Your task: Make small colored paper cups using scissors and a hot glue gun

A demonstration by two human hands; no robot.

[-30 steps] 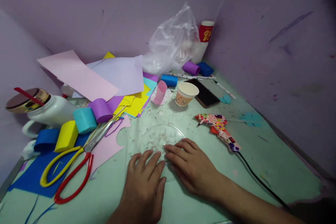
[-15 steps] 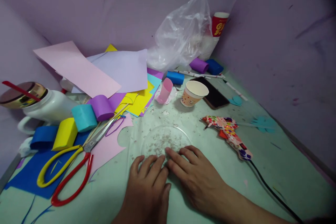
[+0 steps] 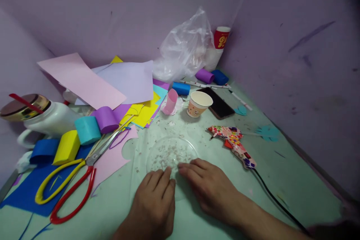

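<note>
A clear round plate (image 3: 194, 146), speckled with greyish bits, lies flat before me. Over its near left rim rests my left hand (image 3: 154, 200), palm down, fingers bent slightly apart, holding nothing that shows. My right hand (image 3: 209, 187) lies palm down at the near right rim, fingers reaching forward and close together; its thumb and palm side are hidden. A small gap separates the two hands. Right of the plate lies a flower-patterned glue gun (image 3: 234, 142). Beyond the plate stand a pink paper tube (image 3: 170, 101) on a paper base and a paper cup (image 3: 199, 104).
Scissors (image 3: 91, 161) and coloured paper rolls (image 3: 87, 130) sit left, beside a white mug (image 3: 60, 118). Paper sheets (image 3: 132, 80) and a plastic bag (image 3: 185, 48) are at the back. A phone (image 3: 219, 104) lies behind the cup. The glue gun's cord (image 3: 272, 195) runs toward me.
My fingers have drawn in and bent more on the plate. The view has shifted, so the right-hand objects appear further left.
</note>
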